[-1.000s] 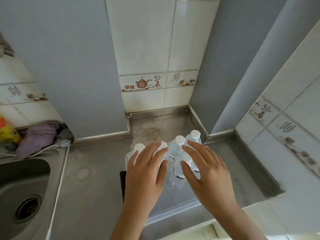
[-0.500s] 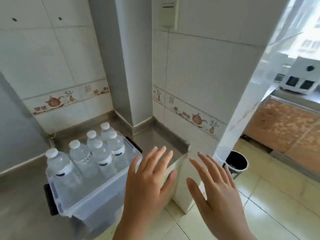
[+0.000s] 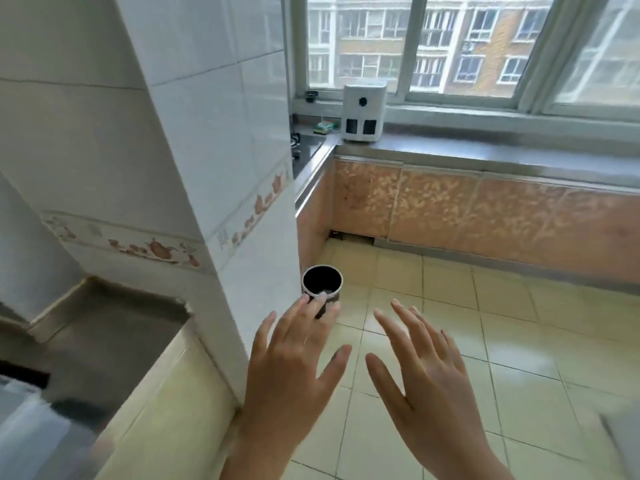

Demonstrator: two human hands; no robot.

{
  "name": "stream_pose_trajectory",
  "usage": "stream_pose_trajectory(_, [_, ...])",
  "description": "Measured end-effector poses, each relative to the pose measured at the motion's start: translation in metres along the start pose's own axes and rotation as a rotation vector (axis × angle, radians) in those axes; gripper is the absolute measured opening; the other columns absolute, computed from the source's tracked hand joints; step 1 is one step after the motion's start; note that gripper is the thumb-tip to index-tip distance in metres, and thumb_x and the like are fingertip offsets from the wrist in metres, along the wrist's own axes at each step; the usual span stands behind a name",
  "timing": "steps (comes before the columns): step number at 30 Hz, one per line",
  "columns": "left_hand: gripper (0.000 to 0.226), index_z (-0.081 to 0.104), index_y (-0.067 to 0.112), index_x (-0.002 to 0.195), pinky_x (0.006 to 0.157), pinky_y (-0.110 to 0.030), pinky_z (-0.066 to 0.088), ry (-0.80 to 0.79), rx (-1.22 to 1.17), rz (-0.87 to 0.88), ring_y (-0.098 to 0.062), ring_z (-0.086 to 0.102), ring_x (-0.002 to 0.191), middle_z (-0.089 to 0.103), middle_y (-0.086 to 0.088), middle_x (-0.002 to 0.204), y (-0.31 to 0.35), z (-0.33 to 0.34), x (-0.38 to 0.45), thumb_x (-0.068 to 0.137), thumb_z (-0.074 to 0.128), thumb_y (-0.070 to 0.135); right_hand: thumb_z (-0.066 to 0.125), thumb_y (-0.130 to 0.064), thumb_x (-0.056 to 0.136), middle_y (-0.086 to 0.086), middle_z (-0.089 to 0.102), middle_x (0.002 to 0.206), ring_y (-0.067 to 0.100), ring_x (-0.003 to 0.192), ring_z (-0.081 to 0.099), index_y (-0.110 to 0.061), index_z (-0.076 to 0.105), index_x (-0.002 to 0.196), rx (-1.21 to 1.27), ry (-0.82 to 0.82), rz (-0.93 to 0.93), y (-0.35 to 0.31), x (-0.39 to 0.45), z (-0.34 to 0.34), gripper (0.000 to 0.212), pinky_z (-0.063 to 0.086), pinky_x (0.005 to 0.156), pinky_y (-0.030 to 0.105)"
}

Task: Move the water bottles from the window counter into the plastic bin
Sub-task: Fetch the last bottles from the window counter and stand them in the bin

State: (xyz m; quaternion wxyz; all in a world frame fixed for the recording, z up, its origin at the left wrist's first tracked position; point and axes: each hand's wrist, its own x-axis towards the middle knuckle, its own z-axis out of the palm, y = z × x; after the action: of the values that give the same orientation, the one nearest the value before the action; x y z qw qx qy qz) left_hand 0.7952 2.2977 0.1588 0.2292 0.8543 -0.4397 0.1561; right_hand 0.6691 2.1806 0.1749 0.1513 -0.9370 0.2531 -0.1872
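My left hand (image 3: 294,362) and my right hand (image 3: 426,379) hover side by side over the tiled floor, fingers spread and straight, holding nothing. The window counter (image 3: 502,157) runs along the far right under the window; no water bottles show on the part in view. Only a blurred corner of the clear plastic bin (image 3: 24,420) remains at the bottom left, on the steel counter (image 3: 110,337). The bottles inside it are out of view.
A white tiled pillar (image 3: 214,161) stands just left of my hands. A small black waste bin (image 3: 322,282) sits on the floor at its foot. A white appliance (image 3: 363,112) stands on the window counter's left end, next to a stove (image 3: 304,143). Orange cabinet fronts (image 3: 485,216) run below.
The view has swung right, from the bin of bottles in the counter corner to the window side of the kitchen. Both hands stay spread and hold nothing.
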Motion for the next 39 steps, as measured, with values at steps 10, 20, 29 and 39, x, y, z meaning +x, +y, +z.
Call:
stream_pose_trajectory(10, [0.052, 0.061, 0.024, 0.135, 0.109, -0.048, 0.04, -0.056, -0.181, 0.294, -0.018, 0.05, 0.135, 0.058, 0.004, 0.142, 0.082, 0.105, 0.128, 0.093, 0.046, 0.05, 0.024, -0.057, 0.089, -0.007, 0.033, 0.153, 0.016, 0.143, 0.026, -0.032, 0.039, 0.143, -0.022, 0.109, 0.307, 0.131, 0.052, -0.029, 0.061, 0.015, 0.116, 0.045])
stream_pose_trajectory(20, [0.053, 0.063, 0.023, 0.134, 0.108, -0.051, 0.041, -0.101, -0.27, 0.53, -0.018, 0.051, 0.135, 0.058, 0.003, 0.142, 0.16, 0.197, 0.293, 0.093, 0.045, 0.052, 0.018, -0.06, 0.087, -0.01, 0.025, 0.156, 0.011, 0.145, 0.018, -0.036, 0.033, 0.144, -0.078, 0.191, 0.511, 0.246, 0.15, -0.06, 0.064, 0.011, 0.118, 0.042])
stream_pose_trajectory(29, [0.055, 0.061, 0.024, 0.135, 0.109, -0.046, 0.036, -0.139, -0.38, 0.659, -0.018, 0.053, 0.133, 0.06, 0.005, 0.14, 0.249, 0.279, 0.389, 0.091, 0.045, 0.051, 0.015, -0.063, 0.084, -0.014, 0.021, 0.156, 0.008, 0.143, 0.017, -0.041, 0.029, 0.144, -0.088, 0.296, 0.718, 0.357, 0.205, -0.09, 0.066, 0.017, 0.118, 0.042])
stream_pose_trajectory(39, [0.052, 0.063, 0.024, 0.134, 0.108, -0.043, 0.035, -0.129, -0.404, 0.705, -0.017, 0.055, 0.132, 0.06, 0.007, 0.139, 0.368, 0.392, 0.511, 0.092, 0.047, 0.049, 0.01, -0.066, 0.08, -0.017, 0.016, 0.156, 0.005, 0.143, 0.017, -0.042, 0.026, 0.145, -0.064, 0.315, 0.754, 0.537, 0.292, -0.127, 0.07, 0.011, 0.118, 0.039])
